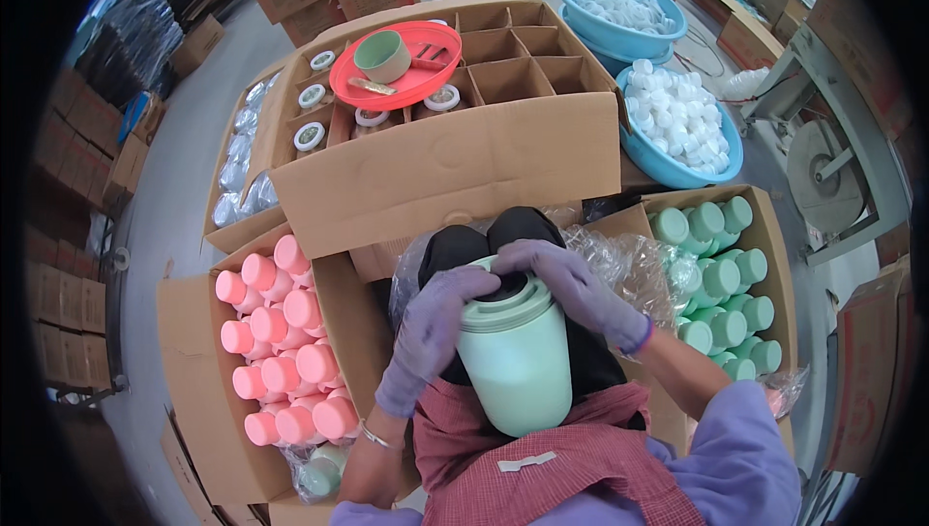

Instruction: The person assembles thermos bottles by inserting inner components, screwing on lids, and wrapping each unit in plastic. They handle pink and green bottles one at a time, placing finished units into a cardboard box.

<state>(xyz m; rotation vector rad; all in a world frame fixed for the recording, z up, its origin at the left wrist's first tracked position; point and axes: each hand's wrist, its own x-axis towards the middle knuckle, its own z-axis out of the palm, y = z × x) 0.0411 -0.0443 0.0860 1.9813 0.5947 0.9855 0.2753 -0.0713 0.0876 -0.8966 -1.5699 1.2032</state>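
A large mint-green jar (521,376) rests between my thighs, tilted, with its ringed rim and dark mouth turned away from me. My left hand (434,328), in a purple glove, is closed on the rim's left side, its fingers at the edge of the mouth. From the right, my right hand (576,292) in a matching glove curls over the far side of the rim. The two hands partly cover the mouth, so what sits inside it is hidden.
Cartons of pink bottles (281,371) and green bottles (721,279) flank me. Ahead, a divided carton (464,158) holds white-rimmed jars and a red tray (435,37) with a green cup-shaped part (382,57). Blue basins hold white caps (677,120) and clear rings (619,11).
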